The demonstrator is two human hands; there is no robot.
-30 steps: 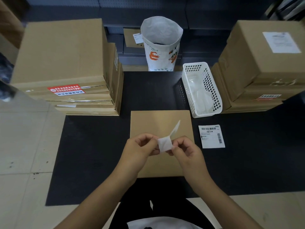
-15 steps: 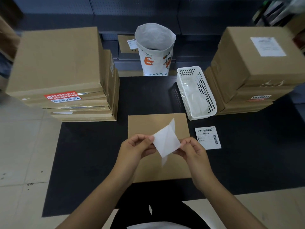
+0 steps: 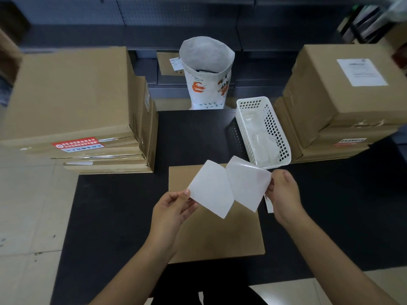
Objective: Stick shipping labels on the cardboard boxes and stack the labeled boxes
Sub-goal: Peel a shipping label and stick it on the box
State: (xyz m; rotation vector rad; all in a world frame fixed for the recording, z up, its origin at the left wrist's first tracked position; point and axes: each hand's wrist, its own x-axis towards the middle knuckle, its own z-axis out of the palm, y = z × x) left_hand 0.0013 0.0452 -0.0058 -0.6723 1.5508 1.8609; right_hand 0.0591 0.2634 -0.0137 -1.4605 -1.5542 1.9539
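Head view: a white label (image 3: 211, 191) is pinched at its corner by the left hand (image 3: 174, 208), while its glossy backing sheet (image 3: 247, 183) is pinched by the right hand (image 3: 284, 194); the two sheets are joined only along one edge, above the unlabeled cardboard box (image 3: 215, 234) on the black mat (image 3: 105, 216). The freed adhesive side could curl onto itself or be stuck down crooked if it is lowered slack

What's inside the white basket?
The white basket holds see-through plastic sheets, lying loose at the bottom. Anything under them is covered, so I cannot tell.
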